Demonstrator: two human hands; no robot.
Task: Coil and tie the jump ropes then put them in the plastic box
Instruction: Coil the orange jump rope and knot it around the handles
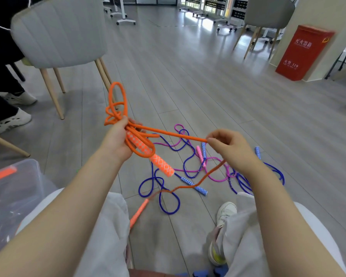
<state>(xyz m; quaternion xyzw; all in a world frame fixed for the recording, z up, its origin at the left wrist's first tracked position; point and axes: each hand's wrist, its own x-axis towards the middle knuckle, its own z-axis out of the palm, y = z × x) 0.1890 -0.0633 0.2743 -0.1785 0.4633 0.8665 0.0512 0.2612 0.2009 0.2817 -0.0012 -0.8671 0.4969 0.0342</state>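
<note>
My left hand (116, 139) grips several coils of the orange jump rope (118, 108) together with one of its orange patterned handles (160, 163). From there a taut orange strand runs right to my right hand (227, 145), which pinches it. The strand then drops to the floor and ends at the second orange handle (139, 212). On the floor below lie tangled blue jump ropes (164, 186) and a pink jump rope (218, 176) with patterned handles. The clear plastic box (14, 188) stands at my lower left with something orange inside.
A grey chair (58, 33) on wooden legs stands at the upper left, beside a seated person's white shoes (10, 120). A second chair (268, 15) and a red fire-equipment box (304, 52) are at the upper right. My knees and white shoe (224, 214) fill the bottom.
</note>
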